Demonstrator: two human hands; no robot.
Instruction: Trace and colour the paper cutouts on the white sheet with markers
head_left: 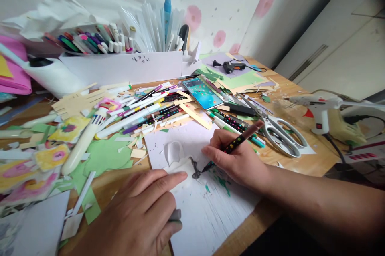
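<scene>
The right hand (236,162) pinches a slanted black, star-patterned marker (237,142) at a white paper cutout (182,167) on a pale sheet (207,220); the palm-down left hand (141,204), index extended, clasps a grey cylinder (175,214).

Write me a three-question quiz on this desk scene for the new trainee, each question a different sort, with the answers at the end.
1. Multiple choice. What does the right hand hold?
a) a pair of scissors
b) a patterned dark pen
c) a glue gun

2. True or false. The phone lies screen up with its display lit.

3. Short answer. What colour is the stub that juts out between the thumb and fingers of the left hand?

Key
1. b
2. True
3. Grey
</scene>
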